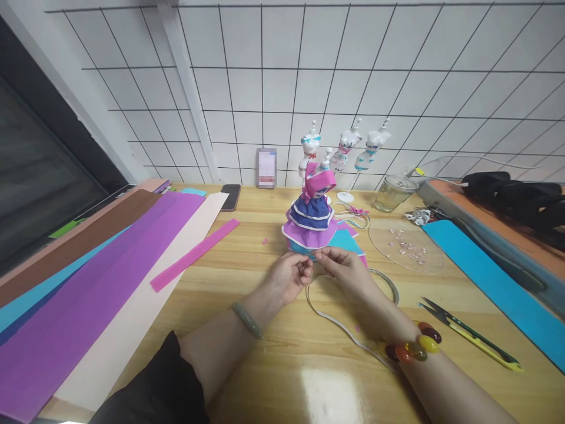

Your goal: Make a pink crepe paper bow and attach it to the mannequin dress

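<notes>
We have both hands at the bottom of the doll dress (310, 218) on the counter (273, 365), our left hand (293, 275) and right hand (342, 265) each with a pinching grip on its blue hem (300, 249). The dress stands upright in front of the three white mannequins (368, 150), its pink top above dark blue and purple tiers. Near our right forearm lie the yellow-handled snips (472, 335), and a pink strip (194, 254) rests to our left.

Both hands (336, 265) together, fingers pinched, forearms converging
</notes>
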Available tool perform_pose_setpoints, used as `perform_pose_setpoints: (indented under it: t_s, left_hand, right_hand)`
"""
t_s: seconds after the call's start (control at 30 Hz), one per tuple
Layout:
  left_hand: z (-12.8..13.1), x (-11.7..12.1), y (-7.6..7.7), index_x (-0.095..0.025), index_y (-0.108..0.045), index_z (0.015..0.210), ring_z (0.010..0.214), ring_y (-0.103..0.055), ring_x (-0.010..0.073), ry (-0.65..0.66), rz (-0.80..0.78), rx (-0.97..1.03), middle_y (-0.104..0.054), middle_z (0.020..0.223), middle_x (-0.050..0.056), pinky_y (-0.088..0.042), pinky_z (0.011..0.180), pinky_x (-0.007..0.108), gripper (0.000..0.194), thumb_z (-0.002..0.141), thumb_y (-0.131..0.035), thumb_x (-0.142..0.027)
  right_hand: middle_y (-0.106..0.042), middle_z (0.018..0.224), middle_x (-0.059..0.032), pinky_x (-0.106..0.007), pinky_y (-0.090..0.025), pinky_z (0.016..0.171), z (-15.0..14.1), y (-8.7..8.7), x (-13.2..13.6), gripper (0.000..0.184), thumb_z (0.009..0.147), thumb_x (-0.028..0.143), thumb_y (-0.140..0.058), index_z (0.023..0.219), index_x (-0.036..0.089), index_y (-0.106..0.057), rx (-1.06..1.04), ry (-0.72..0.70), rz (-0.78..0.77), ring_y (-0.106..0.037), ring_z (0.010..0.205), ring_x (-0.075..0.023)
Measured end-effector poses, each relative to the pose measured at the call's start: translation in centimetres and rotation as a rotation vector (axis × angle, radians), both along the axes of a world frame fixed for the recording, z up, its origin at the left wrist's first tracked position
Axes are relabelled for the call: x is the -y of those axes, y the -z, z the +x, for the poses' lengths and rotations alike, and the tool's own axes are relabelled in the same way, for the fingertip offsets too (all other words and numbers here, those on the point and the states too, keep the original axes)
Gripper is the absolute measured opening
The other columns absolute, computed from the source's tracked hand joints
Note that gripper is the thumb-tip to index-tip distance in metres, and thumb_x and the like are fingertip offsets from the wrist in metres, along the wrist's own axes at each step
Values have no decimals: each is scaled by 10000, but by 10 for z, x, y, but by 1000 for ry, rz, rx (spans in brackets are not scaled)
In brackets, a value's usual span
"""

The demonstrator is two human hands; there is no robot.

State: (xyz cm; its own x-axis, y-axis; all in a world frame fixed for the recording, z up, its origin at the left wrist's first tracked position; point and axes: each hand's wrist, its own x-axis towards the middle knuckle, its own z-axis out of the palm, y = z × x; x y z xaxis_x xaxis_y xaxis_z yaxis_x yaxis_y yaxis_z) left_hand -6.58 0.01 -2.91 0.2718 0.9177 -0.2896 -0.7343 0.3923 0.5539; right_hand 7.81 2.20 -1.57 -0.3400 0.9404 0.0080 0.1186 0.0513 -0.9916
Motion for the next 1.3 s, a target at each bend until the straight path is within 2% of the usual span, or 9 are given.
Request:
perform_pose_setpoints:
  t_s: [0.1, 0.23, 0.4, 0.63, 0.73, 0.87, 1.03, 1.2, 1.3]
  left_hand:
    - [0, 0, 1, -114, -526, 699, 438, -466, 33, 5, -1, 9, -534, 612, 6, -283, 350, 119, 43, 682, -544, -78]
    - [0, 2, -1, -113, -539, 721, 439, -456, 28, 17, 3, 16, -526, 619, 3, -279, 350, 117, 31, 699, -561, -111]
    - [1, 3, -4, -115, -559, 750, 434, -440, 13, 17, 29, 4, -519, 621, -11, -264, 350, 108, 113, 687, -645, -152]
    - [2, 0, -1, -118, -550, 713, 420, -421, 1, -15, 23, -23, -509, 601, -25, -246, 345, 104, 157, 651, -689, -158]
    - [2, 1, 0, -121, -545, 714, 424, -424, 2, -24, 19, -25, -510, 601, -26, -248, 347, 103, 165, 648, -692, -157]
    - [2, 1, 0, -125, -534, 703, 427, -430, 8, -31, 20, -24, -510, 596, -27, -256, 350, 109, 172, 648, -693, -162]
    - [2, 2, 0, -124, -544, 713, 432, -438, 13, -28, 19, -20, -522, 609, -19, -271, 356, 115, 143, 667, -669, -176]
    - [3, 2, 0, -115, -564, 730, 443, -450, 17, -15, 23, -20, -524, 612, -13, -284, 360, 116, 126, 671, -662, -169]
    - [3, 3, -1, -113, -568, 736, 444, -451, 16, -13, 26, -18, -522, 618, -14, -284, 360, 114, 124, 669, -663, -159]
  right_hand:
    - [-623, 672, -9, -221, -353, 516, 0, 0, 0, 302, 728, 432, -612, 823, 148, -648, 18, 16, 3, -506, 571, -106]
    - [-589, 578, 9, -226, -353, 511, -1, -1, 0, 312, 727, 439, -608, 815, 143, -654, 44, 28, 7, -507, 561, -116]
    - [-631, 669, -22, -255, -410, 613, -2, -1, 1, 315, 731, 441, -602, 805, 141, -662, 13, 10, 21, -561, 671, -147]
    - [-469, 449, 48, -221, -336, 493, -4, -5, 4, 323, 720, 444, -608, 770, 130, -661, 38, 31, -4, -473, 519, -108]
    - [-518, 477, 30, -222, -340, 493, -5, -6, 3, 327, 709, 451, -613, 753, 131, -665, 62, 53, -12, -488, 528, -111]
    - [-650, 663, -27, -233, -384, 537, -2, -4, 3, 346, 682, 464, -633, 785, 136, -674, 89, 114, -8, -552, 605, -134]
    - [-688, 777, -60, -260, -425, 589, 1, -4, 5, 352, 680, 480, -633, 805, 153, -670, 125, 158, 35, -591, 661, -164]
    - [-672, 739, -76, -288, -446, 620, -4, -3, 7, 358, 730, 491, -583, 758, 139, -637, 124, 94, 81, -589, 655, -171]
    - [-655, 707, -67, -285, -445, 616, -7, -1, 6, 362, 746, 494, -562, 723, 137, -616, 126, 103, 102, -579, 646, -164]
